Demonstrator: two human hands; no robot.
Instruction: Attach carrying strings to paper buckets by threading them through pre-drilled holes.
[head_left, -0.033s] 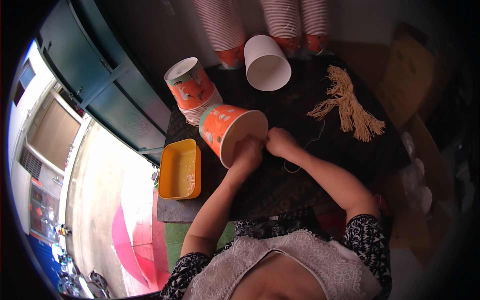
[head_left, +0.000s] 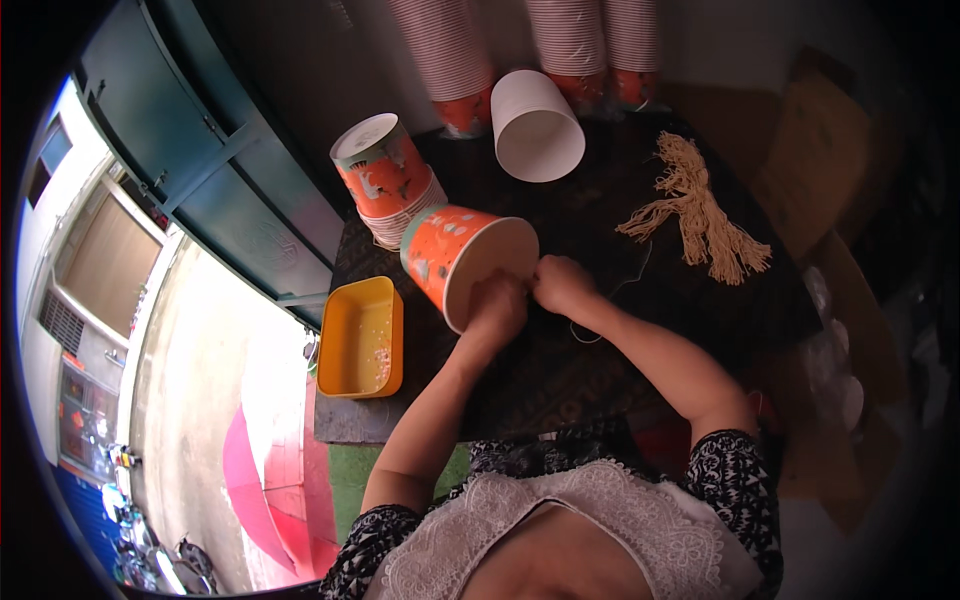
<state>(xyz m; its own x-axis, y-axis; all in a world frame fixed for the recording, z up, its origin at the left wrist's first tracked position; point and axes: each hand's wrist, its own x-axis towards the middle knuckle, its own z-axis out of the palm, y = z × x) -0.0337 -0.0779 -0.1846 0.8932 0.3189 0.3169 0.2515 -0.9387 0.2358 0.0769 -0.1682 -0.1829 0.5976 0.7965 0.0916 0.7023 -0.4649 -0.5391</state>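
Head view: wide fisheye, left of a side-by-side pair worn on the person's head; upright, unmirrored. Looks steeply down from over the near edge of the bench (head_left: 560,385), facing across it. Range close: hands (head_left: 563,285) fall near mid-picture, over the bench. Field runs from the lace collar (head_left: 650,510), on the near side of the bench, to the wall (head_left: 715,55) beyond its far edge; door (head_left: 150,115) and street (head_left: 195,350) left of bench, cardboard (head_left: 825,150) right. Straight edges bow toward the dark rim.
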